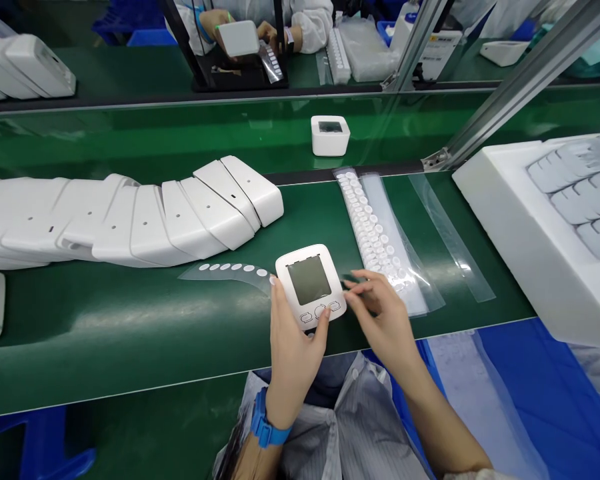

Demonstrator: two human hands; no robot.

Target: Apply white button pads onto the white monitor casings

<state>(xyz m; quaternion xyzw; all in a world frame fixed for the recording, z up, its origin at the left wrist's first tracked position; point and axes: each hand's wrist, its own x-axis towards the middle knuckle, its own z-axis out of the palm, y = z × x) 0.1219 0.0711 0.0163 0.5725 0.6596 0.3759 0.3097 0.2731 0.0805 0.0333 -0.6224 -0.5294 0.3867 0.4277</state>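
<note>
My left hand grips the white monitor housing from below, thumb by its buttons. My right hand, fingers pinched narrow on what may be clear film, sits touching its right edge, the sticker strip just beyond.

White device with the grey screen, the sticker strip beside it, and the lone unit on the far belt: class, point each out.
white device (310,280), head view, on its grey screen.
sticker strip (230,269), head view, on its dotted middle.
lone unit (330,137), head view, on its front face.
</note>
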